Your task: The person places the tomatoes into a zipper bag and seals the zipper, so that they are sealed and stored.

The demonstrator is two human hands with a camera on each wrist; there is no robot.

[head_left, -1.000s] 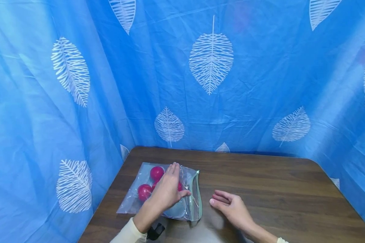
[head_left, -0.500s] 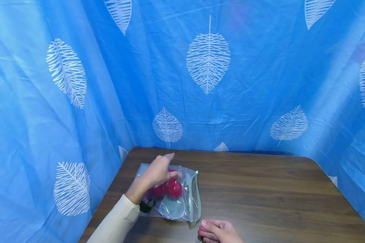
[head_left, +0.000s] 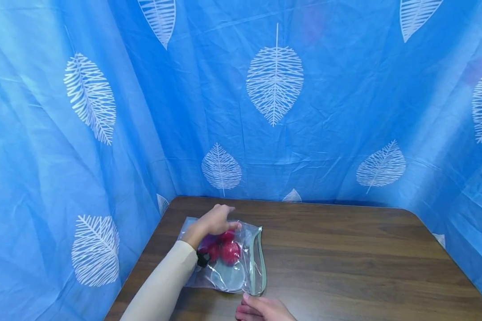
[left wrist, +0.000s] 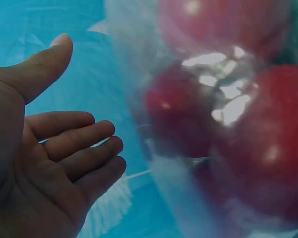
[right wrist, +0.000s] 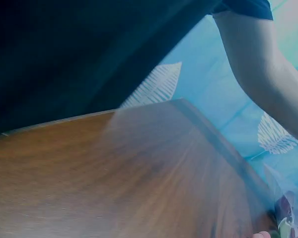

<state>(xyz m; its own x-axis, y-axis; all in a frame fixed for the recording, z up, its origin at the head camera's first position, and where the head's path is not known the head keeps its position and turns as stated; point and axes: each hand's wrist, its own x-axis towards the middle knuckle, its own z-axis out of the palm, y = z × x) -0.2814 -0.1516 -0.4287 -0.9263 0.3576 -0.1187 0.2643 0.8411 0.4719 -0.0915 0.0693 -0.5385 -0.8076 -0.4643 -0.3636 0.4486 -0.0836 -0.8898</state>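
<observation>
A clear zip bag (head_left: 245, 240) with a pale green zip edge lies at the table's left side. Inside it are several glossy red balls (head_left: 230, 253) and a pale round, flat-looking thing (head_left: 227, 276). My left hand (head_left: 216, 220) reaches over the far part of the bag, thumb spread from the fingers. In the left wrist view that hand (left wrist: 54, 163) shows a bare palm, and a gap lies between its fingertips and the bag (left wrist: 164, 183). My right hand (head_left: 265, 308), fingers loosely bent, is near the bag's front right corner; whether it touches the bag is unclear.
The brown wooden table (head_left: 345, 258) extends to the right of the bag. Blue cloth (head_left: 325, 111) with white leaf prints hangs behind it and on both sides. A black strap (head_left: 203, 258) is at my left wrist.
My left hand first moved left and away from me over the bag, then slightly right. My right hand came towards me and left, to the bag's front corner. The bag stayed in place.
</observation>
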